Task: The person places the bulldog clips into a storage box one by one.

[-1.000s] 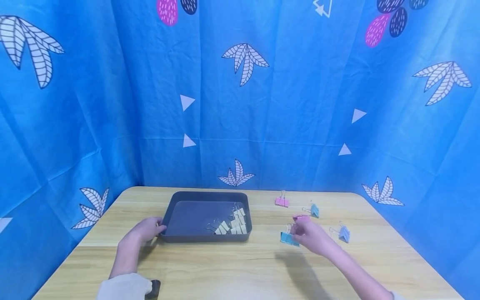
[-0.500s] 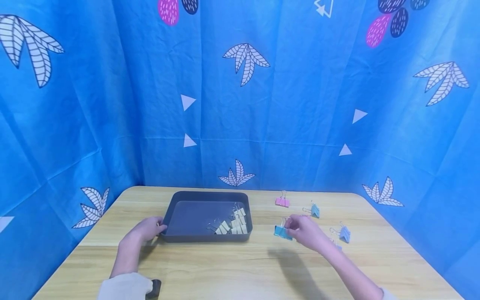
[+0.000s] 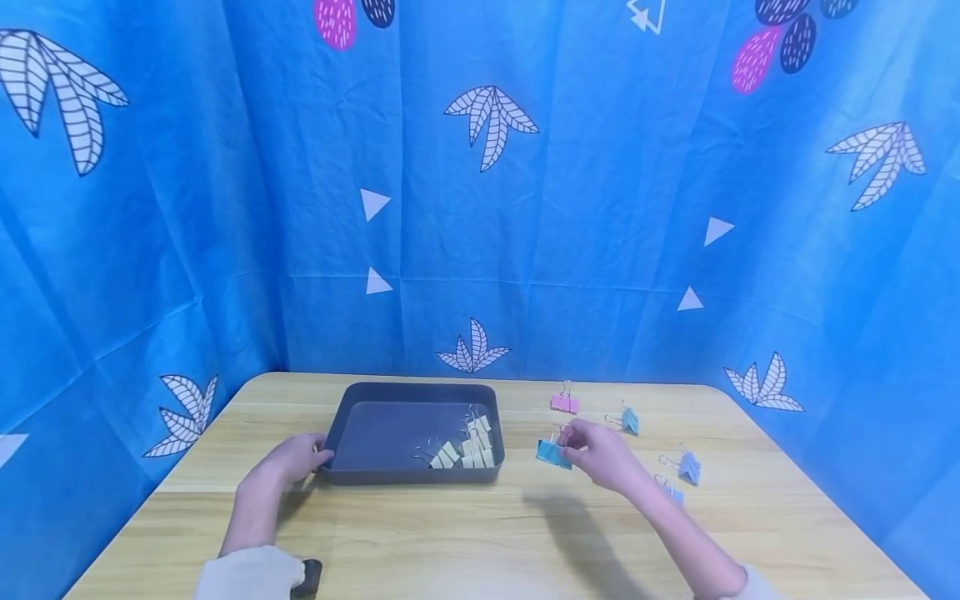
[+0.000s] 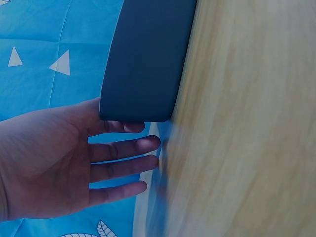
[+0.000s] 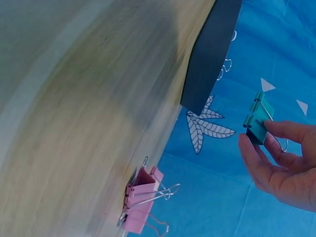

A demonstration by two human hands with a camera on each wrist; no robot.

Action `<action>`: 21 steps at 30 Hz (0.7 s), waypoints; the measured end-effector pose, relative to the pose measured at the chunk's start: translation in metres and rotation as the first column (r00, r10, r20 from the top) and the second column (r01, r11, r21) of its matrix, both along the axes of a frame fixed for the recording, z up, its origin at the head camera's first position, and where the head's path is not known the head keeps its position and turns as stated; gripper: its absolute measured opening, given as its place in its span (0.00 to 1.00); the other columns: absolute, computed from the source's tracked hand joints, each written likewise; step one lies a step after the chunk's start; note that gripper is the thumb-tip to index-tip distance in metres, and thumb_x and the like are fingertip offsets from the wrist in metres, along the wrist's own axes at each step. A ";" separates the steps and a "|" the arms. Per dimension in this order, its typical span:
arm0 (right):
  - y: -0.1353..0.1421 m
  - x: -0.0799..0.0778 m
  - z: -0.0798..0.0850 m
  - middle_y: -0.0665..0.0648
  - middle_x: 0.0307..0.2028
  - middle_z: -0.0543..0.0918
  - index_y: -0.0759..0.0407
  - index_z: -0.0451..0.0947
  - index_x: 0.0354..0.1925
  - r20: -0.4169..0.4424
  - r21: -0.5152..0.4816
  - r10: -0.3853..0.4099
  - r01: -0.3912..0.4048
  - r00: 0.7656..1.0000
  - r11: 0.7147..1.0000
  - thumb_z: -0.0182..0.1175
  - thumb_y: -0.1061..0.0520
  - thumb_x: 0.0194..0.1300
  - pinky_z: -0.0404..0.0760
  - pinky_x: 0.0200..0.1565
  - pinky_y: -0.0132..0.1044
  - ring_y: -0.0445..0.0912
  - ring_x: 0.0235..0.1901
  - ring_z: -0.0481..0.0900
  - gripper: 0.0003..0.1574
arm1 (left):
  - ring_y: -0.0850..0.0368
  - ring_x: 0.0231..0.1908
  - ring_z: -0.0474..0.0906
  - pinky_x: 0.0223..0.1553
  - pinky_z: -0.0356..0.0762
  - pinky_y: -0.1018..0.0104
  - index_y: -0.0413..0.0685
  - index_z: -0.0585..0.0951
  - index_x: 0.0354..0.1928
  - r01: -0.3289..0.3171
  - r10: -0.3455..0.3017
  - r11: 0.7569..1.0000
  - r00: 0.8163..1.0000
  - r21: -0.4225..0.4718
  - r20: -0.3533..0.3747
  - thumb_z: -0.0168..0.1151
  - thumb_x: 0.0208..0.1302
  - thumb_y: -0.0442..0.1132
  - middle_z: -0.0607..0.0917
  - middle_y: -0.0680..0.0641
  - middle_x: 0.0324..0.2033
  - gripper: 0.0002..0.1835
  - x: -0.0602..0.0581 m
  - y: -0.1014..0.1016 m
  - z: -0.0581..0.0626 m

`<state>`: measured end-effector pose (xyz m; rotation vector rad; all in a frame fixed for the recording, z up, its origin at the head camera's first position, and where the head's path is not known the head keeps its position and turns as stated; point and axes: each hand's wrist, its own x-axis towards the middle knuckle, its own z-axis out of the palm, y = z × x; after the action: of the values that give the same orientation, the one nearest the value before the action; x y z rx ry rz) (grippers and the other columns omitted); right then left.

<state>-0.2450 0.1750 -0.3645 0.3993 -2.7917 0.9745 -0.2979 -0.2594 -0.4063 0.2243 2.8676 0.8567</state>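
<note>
My right hand pinches a teal binder clip by one side, between thumb and fingers. In the right wrist view the clip is held off the tabletop, wire handles folded out. The dark tray lies to its left, with several pale yellow binder clips in its near right corner. My left hand holds the tray's left side near the front corner. In the left wrist view its thumb is hidden behind the tray wall, and the other fingers extend below.
A pink binder clip lies at the back. Right of it are a teal clip, a lavender clip and a light blue clip. Another pink clip shows up close in the right wrist view. A blue curtain surrounds the table.
My right hand has moved left and slightly away from me, carrying the teal binder clip toward the tray. The light blue clip has come into view behind it. My left hand has stayed put.
</note>
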 end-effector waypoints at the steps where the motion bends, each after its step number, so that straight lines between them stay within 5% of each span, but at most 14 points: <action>1: -0.001 -0.001 0.000 0.48 0.27 0.79 0.56 0.75 0.29 -0.002 0.002 -0.007 0.007 1.000 1.000 0.62 0.64 0.56 0.76 0.30 0.38 0.44 0.30 0.77 0.05 | 0.51 0.33 0.72 0.37 0.71 0.52 0.32 0.75 0.48 -0.003 0.003 1.000 1.000 0.002 0.003 0.50 0.66 0.36 0.76 0.47 0.28 0.15 0.000 0.000 0.000; 12: -0.009 -0.005 -0.002 0.50 0.26 0.79 0.60 0.75 0.30 -0.014 -0.047 0.041 -0.042 0.999 0.998 0.60 0.67 0.56 0.77 0.33 0.38 0.44 0.30 0.77 0.05 | 0.50 0.34 0.73 0.39 0.71 0.51 0.31 0.74 0.49 0.000 0.000 1.000 1.000 0.002 0.011 0.49 0.67 0.36 0.77 0.47 0.29 0.15 0.002 0.002 0.002; 21: -0.015 -0.011 0.000 0.49 0.27 0.79 0.57 0.75 0.30 0.013 -0.069 0.008 -0.007 1.000 0.998 0.61 0.65 0.57 0.77 0.34 0.40 0.43 0.30 0.76 0.05 | 0.50 0.34 0.73 0.38 0.72 0.51 0.31 0.74 0.48 -0.007 0.007 1.000 1.000 0.000 0.017 0.49 0.67 0.36 0.77 0.46 0.29 0.14 0.002 0.001 0.002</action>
<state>-0.2564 0.1598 -0.3647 0.3959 -2.7612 1.0759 -0.2961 -0.2579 -0.4041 0.2057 2.8543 0.8562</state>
